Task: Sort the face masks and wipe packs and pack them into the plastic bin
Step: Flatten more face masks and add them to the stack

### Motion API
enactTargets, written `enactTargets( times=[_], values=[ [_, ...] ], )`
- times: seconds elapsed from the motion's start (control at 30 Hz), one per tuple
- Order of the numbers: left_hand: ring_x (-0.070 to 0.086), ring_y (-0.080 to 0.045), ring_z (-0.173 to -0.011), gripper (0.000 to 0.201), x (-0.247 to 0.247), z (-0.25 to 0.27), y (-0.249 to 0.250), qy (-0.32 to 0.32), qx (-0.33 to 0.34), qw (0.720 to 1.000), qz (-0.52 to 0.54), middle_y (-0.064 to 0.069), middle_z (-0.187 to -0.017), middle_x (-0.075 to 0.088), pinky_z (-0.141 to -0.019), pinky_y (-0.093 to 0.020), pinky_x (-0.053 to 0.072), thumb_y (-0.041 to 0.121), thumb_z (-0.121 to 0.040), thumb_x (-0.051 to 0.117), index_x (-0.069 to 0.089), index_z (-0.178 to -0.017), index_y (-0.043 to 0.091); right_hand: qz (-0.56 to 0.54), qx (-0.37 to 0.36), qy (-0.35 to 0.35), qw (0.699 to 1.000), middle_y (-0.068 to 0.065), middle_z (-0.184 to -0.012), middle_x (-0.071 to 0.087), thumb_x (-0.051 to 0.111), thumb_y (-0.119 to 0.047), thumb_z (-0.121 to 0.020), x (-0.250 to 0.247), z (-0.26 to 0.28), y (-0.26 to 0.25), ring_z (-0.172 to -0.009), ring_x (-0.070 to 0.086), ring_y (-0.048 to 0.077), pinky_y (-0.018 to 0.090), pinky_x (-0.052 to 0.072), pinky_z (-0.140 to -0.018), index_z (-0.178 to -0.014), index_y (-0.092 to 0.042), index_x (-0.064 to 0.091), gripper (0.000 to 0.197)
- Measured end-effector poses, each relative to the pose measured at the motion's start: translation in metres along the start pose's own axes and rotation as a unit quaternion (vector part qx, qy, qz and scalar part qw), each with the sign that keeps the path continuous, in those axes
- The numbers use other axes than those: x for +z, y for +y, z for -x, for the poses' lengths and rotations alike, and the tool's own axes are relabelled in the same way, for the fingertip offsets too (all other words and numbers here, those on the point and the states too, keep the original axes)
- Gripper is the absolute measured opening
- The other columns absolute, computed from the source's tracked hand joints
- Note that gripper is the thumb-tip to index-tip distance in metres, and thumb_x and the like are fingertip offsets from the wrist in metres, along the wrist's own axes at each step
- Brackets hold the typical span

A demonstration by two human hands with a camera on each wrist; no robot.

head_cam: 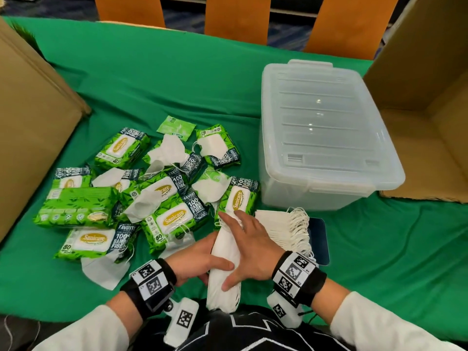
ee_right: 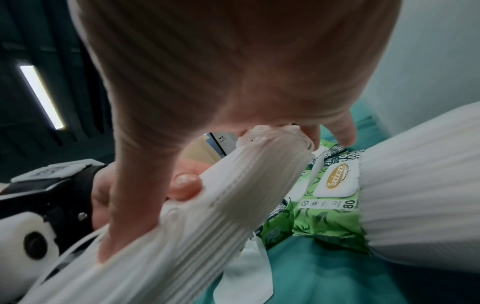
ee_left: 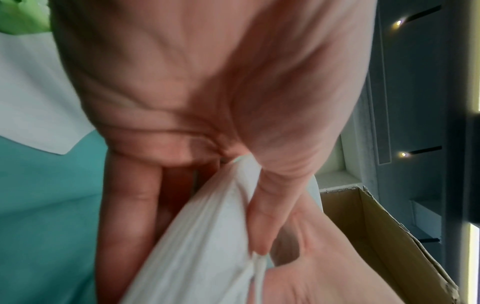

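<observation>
The task is in its sorting part, and nothing is packed yet, as far as the closed lid lets me judge: the plastic bin (head_cam: 326,133) stands shut, well beyond the fingertips of the right hand (head_cam: 249,245). Both hands hold one stack of face masks (head_cam: 225,259) on its edge; the left hand (head_cam: 200,259) grips it with the thumb over the top, and the right hand lies over it with fingers nearly straight, thumb pressing the near side. A second, fanned pile of masks (head_cam: 283,229) lies just right of the right hand. Beyond the fingers, many wipe packs (head_cam: 167,219) and loose masks (head_cam: 103,271) are still mixed.
</observation>
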State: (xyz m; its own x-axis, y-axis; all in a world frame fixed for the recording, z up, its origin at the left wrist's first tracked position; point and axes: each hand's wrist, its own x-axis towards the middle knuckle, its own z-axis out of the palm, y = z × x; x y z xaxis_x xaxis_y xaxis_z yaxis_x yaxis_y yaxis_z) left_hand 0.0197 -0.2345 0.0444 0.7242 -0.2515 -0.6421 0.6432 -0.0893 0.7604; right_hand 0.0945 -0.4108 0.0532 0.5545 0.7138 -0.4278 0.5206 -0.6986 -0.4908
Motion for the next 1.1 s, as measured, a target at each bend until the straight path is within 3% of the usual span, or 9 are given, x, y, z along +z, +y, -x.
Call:
enactTargets(
  times=[0.1,0.17,0.37,0.43,0.53,0.6,0.67,0.8,1.1],
  values=[
    [0.072,-0.022,-0.106,0.076,0.002,-0.002,0.003,0.004,0.012,1.0,-0.009,0.001,-0.121,0.071,-0.069,-0.051,0.061,0.018,-0.079,0.083,0.042,-0.141,0.039,-0.043,0.007,-0.006,0.999,0.0,-0.165,-0.007,0.092,-0.064,-0.048,-0.004,-0.001,0.004,-0.154,-0.001,0.027,0.051,0.017,-0.125,-0.153,-0.05,-0.015,0.151],
    [0.068,-0.022,-0.116,0.075,0.004,-0.004,0.005,-0.006,0.033,0.999,0.0,0.001,-0.128,0.069,-0.092,-0.064,0.055,0.021,-0.079,0.085,0.046,-0.139,0.04,-0.079,0.001,0.001,0.997,-0.005,-0.164,-0.007,0.095,-0.059,-0.05,-0.005,0.0,0.005,-0.153,-0.001,0.024,0.049,0.019,-0.125,-0.153,-0.051,-0.012,0.149],
    [0.063,-0.02,-0.125,0.055,0.01,-0.004,0.014,0.004,0.089,0.994,0.068,0.001,-0.133,0.069,-0.108,-0.044,0.049,0.002,-0.093,0.069,0.053,-0.139,0.027,-0.284,-0.012,0.093,0.954,-0.016,-0.166,-0.004,0.099,-0.05,-0.049,0.001,0.002,0.011,-0.155,0.003,0.01,0.039,0.017,-0.125,-0.154,-0.055,-0.002,0.146],
    [0.066,-0.021,-0.121,0.053,0.01,-0.004,0.018,0.028,0.094,0.992,0.085,0.001,-0.129,0.071,-0.102,-0.046,0.054,0.006,-0.093,0.07,0.054,-0.138,0.028,-0.448,0.028,0.147,0.881,-0.012,-0.164,0.02,0.097,-0.037,-0.062,0.0,0.001,0.009,-0.149,0.027,0.007,0.037,0.03,-0.12,-0.157,-0.046,0.009,0.129],
    [0.069,-0.028,-0.114,0.059,0.01,-0.009,0.019,0.05,0.069,0.991,0.105,-0.002,-0.124,0.073,-0.091,-0.054,0.054,0.025,-0.084,0.078,0.054,-0.137,0.033,-0.683,0.15,0.153,0.699,0.003,-0.14,0.061,0.076,-0.034,-0.089,0.002,-0.006,0.007,-0.122,0.063,0.019,0.044,0.049,-0.107,-0.152,-0.026,0.038,0.075],
    [0.069,-0.031,-0.114,0.063,0.012,-0.012,0.02,0.04,0.059,0.993,0.098,-0.003,-0.124,0.073,-0.083,-0.048,0.053,0.03,-0.08,0.078,0.053,-0.137,0.035,-0.79,0.169,0.065,0.586,0.014,-0.13,0.068,0.069,-0.046,-0.092,0.004,-0.014,0.01,-0.121,0.065,0.03,0.05,0.046,-0.11,-0.143,-0.013,0.055,0.063],
    [0.069,-0.03,-0.114,0.067,0.016,-0.014,0.024,0.031,0.04,0.994,0.094,-0.001,-0.124,0.073,-0.078,-0.045,0.053,0.031,-0.078,0.08,0.051,-0.138,0.037,-0.83,0.165,0.009,0.532,0.02,-0.131,0.065,0.07,-0.05,-0.09,0.004,-0.018,0.007,-0.121,0.062,0.036,0.054,0.04,-0.114,-0.135,-0.005,0.062,0.065],
    [0.069,-0.032,-0.116,0.062,0.018,-0.019,0.03,0.005,0.029,0.994,0.105,-0.006,-0.125,0.072,-0.099,-0.061,0.049,0.025,-0.079,0.079,0.056,-0.136,0.027,-0.795,0.183,0.061,0.575,0.025,-0.12,0.067,0.093,-0.037,-0.067,0.003,-0.03,0.007,-0.114,0.066,0.042,0.057,0.05,-0.103,-0.131,0.0,0.064,0.079],
    [0.067,-0.038,-0.117,0.056,0.012,-0.029,0.027,0.003,0.023,0.983,0.183,-0.022,-0.124,0.07,-0.099,-0.049,0.055,-0.005,-0.08,0.076,0.061,-0.133,0.006,-0.81,0.207,0.036,0.548,0.03,-0.126,0.065,0.074,-0.01,-0.087,0.018,-0.039,0.006,-0.115,0.065,0.045,0.052,0.06,-0.082,-0.13,-0.001,0.064,0.045]
  ],
)
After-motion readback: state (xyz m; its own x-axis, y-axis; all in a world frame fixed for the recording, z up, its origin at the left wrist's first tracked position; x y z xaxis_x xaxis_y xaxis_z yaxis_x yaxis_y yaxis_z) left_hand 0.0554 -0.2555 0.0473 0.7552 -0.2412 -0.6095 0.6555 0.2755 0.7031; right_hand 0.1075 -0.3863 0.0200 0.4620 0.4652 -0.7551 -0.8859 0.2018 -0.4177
